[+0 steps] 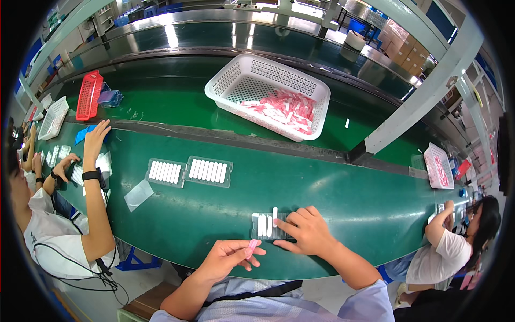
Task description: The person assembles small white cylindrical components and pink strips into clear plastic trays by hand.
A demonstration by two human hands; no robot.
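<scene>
My left hand [225, 261] pinches a short pink stick [251, 247] between thumb and fingers, just left of a clear plastic tray [255, 234]. Several white sticks [265, 225] lie side by side in the left part of that tray. One more white stick [275, 213] juts past the tray's far edge, and the index fingertip of my right hand [308, 231] touches it. That hand's thumb is stretched out apart, and the hand covers the tray's right part. Farther left lie two clear trays, a left tray [166, 173] and a right tray [210, 172], each holding a row of white sticks.
A clear plastic sheet [139, 196] lies at left. Beyond the table's dark ledge [214, 134] stands a white basket [225, 88] of pink and white sticks, with a loose white stick [347, 123] to its right. A slanted metal post [399, 110] rises at right. Co-workers sit at both sides.
</scene>
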